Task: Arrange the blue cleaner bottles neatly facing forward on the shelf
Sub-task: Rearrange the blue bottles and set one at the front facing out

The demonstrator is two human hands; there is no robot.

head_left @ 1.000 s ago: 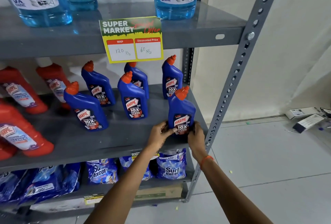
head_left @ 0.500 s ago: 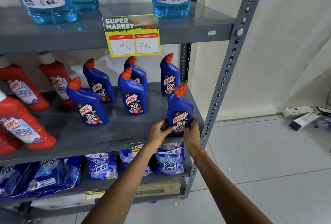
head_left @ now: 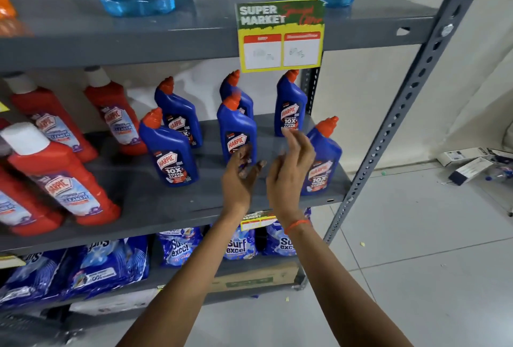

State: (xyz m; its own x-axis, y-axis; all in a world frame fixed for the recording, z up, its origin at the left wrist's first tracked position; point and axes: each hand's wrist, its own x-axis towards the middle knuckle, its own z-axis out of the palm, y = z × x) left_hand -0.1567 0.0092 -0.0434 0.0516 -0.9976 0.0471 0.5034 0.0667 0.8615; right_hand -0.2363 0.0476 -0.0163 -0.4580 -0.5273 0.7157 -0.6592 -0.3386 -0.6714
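While both hands hang loose above the middle shelf (head_left: pixel 155 208), nothing gripped: left hand (head_left: pixel 240 177) spread in front of the centre blue bottle (head_left: pixel 237 135), right hand (head_left: pixel 291 171) with fingers slack just left of the front-right blue bottle (head_left: pixel 323 163). Blurred by motion, so possibly brushing the centre bottle's label, possibly clear of it; cannot tell.

Six blue cleaner bottles on the right half of that shelf: one at the front right near the edge, one at front left (head_left: pixel 169 152), one at centre with another (head_left: pixel 236 94) tucked close behind, one toward the back left (head_left: pixel 179 116), one at the back right (head_left: pixel 290 108) under the hanging price card (head_left: pixel 280 35). All upright, labels mostly forward, though staggered rather than in rows. Red bottles (head_left: pixel 61 177) further left, apart from the blue group.

Likely stiff plastic, fairly heavy if full, with smooth, somewhat slippery sides. Tall with a narrow base and an angled orange neck, so prone to tip if pushed high up. Best taken low around the body, thumb on one flat side and fingers on the other, then twisted or slid on the base. Centre bottle probably next for squaring up.
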